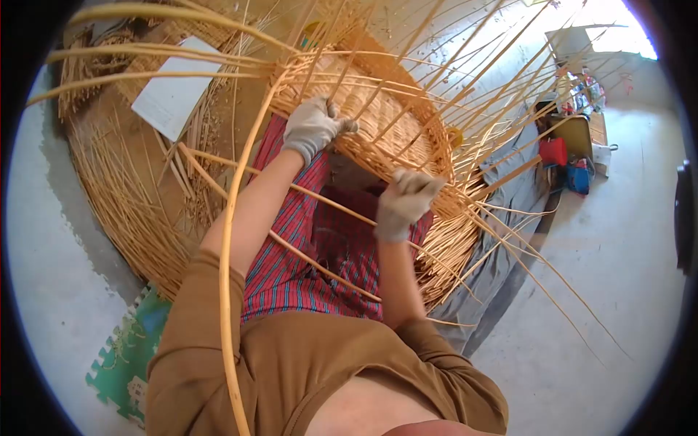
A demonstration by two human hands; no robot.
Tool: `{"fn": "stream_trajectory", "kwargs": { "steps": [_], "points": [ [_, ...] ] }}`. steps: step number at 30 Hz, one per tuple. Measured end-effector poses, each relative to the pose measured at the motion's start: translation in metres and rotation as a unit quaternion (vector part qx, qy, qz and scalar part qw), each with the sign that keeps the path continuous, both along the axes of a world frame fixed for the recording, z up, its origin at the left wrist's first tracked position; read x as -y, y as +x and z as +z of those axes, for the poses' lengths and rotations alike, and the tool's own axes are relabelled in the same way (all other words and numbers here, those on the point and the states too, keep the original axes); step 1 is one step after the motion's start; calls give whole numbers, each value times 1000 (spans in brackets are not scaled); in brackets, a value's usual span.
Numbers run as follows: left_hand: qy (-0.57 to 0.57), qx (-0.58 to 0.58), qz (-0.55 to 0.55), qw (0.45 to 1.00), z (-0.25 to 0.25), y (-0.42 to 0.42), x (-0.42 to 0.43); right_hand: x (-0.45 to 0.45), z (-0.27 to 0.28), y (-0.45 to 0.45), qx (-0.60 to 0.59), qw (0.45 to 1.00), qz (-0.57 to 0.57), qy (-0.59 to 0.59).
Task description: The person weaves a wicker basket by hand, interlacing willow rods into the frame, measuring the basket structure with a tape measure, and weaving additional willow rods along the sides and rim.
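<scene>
A partly woven wicker basket rests tilted by my lap, with long loose stakes fanning out from its wall. My left hand, in a pale work glove, is closed over the near edge of the basket. My right hand, gloved too, is curled into a fist at the near right part of the woven edge. Whatever its fingers hold is hidden. A long, thick cane curves down past my left arm, and thinner rods cross over the striped cloth on my lap.
Bundles of willow-like rods lie on the left, and more rods are at the right of my lap. A white sheet sits at upper left. Grey cloth, a red container and a green foam mat are around.
</scene>
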State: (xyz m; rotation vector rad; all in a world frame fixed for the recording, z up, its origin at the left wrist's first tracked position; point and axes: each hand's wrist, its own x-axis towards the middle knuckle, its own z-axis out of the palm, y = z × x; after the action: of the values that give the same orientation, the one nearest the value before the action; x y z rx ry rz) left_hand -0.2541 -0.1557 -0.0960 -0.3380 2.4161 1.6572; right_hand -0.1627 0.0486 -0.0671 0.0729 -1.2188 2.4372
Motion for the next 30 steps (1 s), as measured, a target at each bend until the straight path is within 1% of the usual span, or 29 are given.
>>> {"fn": "stream_trajectory", "kwargs": {
  "steps": [1, 2, 3, 4, 5, 7, 8, 9, 10, 11, 13, 14, 15, 16, 17, 19, 20, 21, 22, 23, 24, 25, 26, 27, 28, 29, 30],
  "points": [
    [2, -4, -7, 1000, 8, 1, -2, 38, 18, 19, 32, 994, -89, 59],
    [-27, -8, 10, 1000, 20, 7, -2, 84, 45, 39, 114, 989, -92, -30],
    [-55, -13, 25, 998, 26, 9, -5, 108, 6, 52, -50, 970, -119, 204],
    [-69, -17, 37, 997, 19, 8, -8, 98, 0, 47, -102, 952, -52, 286],
    [-150, -92, 49, 983, 10, 10, -9, 82, 2, 34, -106, 947, -67, 295],
    [47, -49, 37, 997, -35, 0, -11, 45, 11, 12, -91, 981, 56, 160],
    [51, -35, 31, 998, -28, 5, -14, 34, 11, 7, -42, 984, 68, 158],
    [180, -4, 73, 981, -7, 10, -8, 36, 20, 0, -58, 987, 77, 130],
    [303, 25, 121, 945, 6, 13, -6, 37, 12, -12, -55, 995, 69, 45],
    [297, 29, 117, 947, 9, 10, -7, 38, 9, -22, -53, 996, 64, 40],
    [296, 71, 119, 945, 16, 9, -6, 40, 9, -33, 5, 988, 5, 157],
    [262, 92, 102, 955, 32, 9, -6, 29, 6, -46, 33, 993, 29, 109],
    [251, 92, 98, 959, 27, 13, -6, 19, 12, -50, 62, 995, 57, 59],
    [232, 63, 92, 966, 14, 11, -9, 12, 18, -42, 84, 993, 72, 34],
    [216, 24, 85, 972, 6, 2, -12, 12, 23, -33, 68, 995, 69, 26],
    [198, 18, 80, 977, 9, 4, -12, 9, 16, -13, 56, 994, 38, 85],
    [195, 38, 92, 976, 14, 6, -13, -11, 8, -11, 162, 982, 76, -57],
    [190, 50, 106, 975, 20, 5, -13, -33, -10, -16, 154, 974, 136, -92],
    [139, 25, 91, 986, 16, 7, -12, -50, 7, -2, 261, 950, 142, -99],
    [91, -3, 78, 993, 16, 9, -11, -81, -7, 9, 219, 948, 220, -71],
    [156, -19, 142, 977, 30, 16, -14, -97, -6, 20, 183, 962, 168, 112],
    [62, -212, 147, 964, 5, 13, -11, -104, -5, 23, 172, 966, 160, 109],
    [14, -321, 98, 942, 12, 9, -19, -111, -7, 29, 176, 981, 19, 77],
    [-32, -420, 51, 906, 23, 11, -30, -112, -1, 37, 183, 974, -122, 46],
    [-25, -412, 47, 910, 32, 10, -42, -106, -3, 37, 163, 977, -137, 9],
    [-36, -148, -122, 981, 44, 6, -56, -107, 2, 42, 171, 975, -139, 16],
    [-40, 121, -278, 952, 51, -1, -67, -112, 10, 37, 199, 972, -115, 41]
  ]
}}
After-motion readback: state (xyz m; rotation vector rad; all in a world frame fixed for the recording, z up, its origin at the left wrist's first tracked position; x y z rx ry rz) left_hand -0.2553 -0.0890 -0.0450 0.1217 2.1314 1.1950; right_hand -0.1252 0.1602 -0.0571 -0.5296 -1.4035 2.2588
